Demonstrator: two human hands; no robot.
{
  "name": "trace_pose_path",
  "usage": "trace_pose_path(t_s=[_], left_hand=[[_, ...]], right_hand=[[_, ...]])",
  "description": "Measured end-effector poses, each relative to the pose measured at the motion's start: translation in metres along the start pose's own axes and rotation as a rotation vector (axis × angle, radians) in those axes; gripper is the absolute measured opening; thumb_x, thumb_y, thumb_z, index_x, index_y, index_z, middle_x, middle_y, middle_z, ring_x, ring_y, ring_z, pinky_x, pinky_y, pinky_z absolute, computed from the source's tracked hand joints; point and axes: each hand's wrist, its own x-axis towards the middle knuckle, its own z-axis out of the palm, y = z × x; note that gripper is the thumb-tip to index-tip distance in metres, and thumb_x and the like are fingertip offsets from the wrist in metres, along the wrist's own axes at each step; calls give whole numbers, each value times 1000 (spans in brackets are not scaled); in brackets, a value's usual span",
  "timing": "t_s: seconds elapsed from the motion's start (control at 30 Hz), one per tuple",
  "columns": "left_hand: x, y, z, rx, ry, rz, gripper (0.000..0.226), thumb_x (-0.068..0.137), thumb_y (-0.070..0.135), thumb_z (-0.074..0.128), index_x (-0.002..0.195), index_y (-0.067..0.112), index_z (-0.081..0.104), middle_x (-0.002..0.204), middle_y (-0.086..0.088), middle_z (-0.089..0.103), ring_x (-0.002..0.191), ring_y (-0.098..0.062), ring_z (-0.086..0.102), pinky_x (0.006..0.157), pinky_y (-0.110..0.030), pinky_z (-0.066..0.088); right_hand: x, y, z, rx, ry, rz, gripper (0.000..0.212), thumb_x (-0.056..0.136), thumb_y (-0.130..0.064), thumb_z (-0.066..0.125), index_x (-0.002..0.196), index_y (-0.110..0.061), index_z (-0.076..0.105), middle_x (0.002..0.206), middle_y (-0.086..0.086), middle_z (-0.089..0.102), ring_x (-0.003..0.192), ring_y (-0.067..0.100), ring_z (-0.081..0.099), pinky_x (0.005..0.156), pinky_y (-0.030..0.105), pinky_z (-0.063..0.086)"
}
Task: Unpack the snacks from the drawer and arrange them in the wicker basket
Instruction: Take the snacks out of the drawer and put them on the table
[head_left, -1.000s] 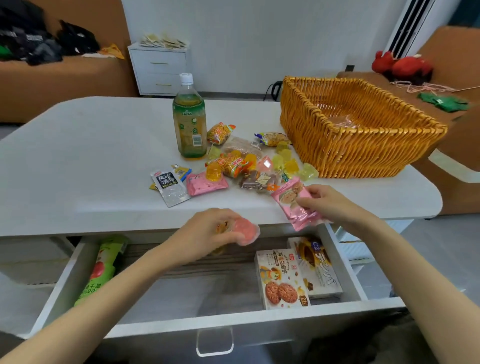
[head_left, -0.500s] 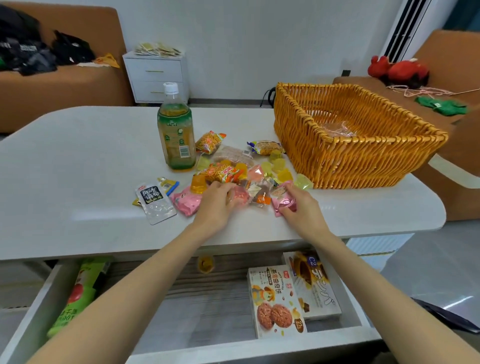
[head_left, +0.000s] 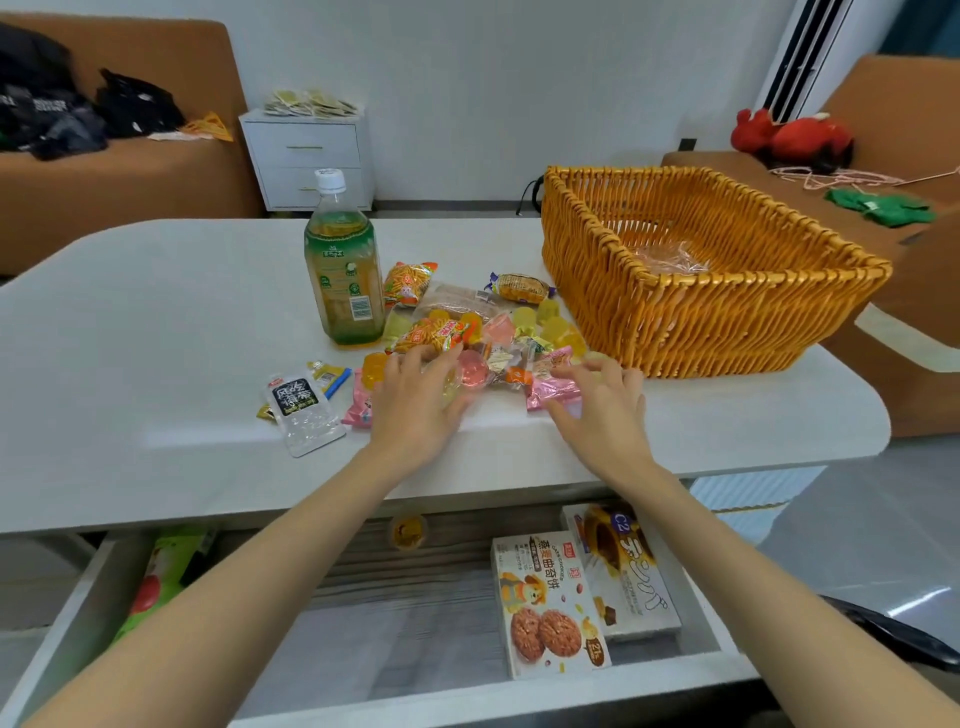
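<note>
A pile of small snacks (head_left: 467, 327) lies on the white table (head_left: 156, 322) just left of the wicker basket (head_left: 727, 317). My left hand (head_left: 415, 402) hovers over the pile's near edge with spread fingers, beside a pink jelly cup (head_left: 474, 368). To the right, my right hand (head_left: 597, 402) is also spread, its fingertips by a pink packet (head_left: 551, 387). Neither hand holds anything. Below, the open drawer (head_left: 415, 691) contains a cookie box (head_left: 550, 603), a second box (head_left: 626, 566), a green pouch (head_left: 161, 577) and a small jelly cup (head_left: 408, 531).
A green tea bottle (head_left: 340, 260) stands upright behind the pile. A clear pouch with a black label (head_left: 302, 410) lies to the left of my left hand. The basket holds only some crinkled wrapping (head_left: 670, 260). Sofas and a white cabinet (head_left: 309, 156) stand beyond the table.
Both hands rose from the drawer to the table, set the pink jelly cup and the pink packet at the pile, and now have spread their fingers off them.
</note>
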Motion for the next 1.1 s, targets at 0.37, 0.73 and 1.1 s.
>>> trace_pose_path(t_s=[0.37, 0.73, 1.1], left_hand=[[-129, -23, -53, -210, -80, 224, 28, 92, 44, 51, 119, 42, 55, 113, 24, 50, 106, 4, 46, 83, -22, 43], [-125, -81, 39, -57, -609, -12, 72, 92, 46, 54, 152, 27, 19, 155, -6, 28, 142, -24, 28, 111, -35, 33], [-124, -73, 90, -99, -509, -89, 42, 88, 38, 63, 125, 24, 49, 127, -5, 51, 116, -26, 53, 90, -36, 48]], right_hand=[[-75, -18, -64, -91, -863, -50, 28, 91, -43, 59, 110, -24, 67, 113, -7, 66, 102, 9, 61, 87, 23, 48], [-104, 11, 15, -301, -964, 184, 97, 86, -53, 62, 153, -8, 8, 157, 17, 16, 136, 29, 37, 107, 34, 39], [-102, 20, 59, -61, -946, 301, 100, 65, -54, 82, 138, -11, 29, 130, 5, 53, 115, 20, 55, 94, 32, 51]])
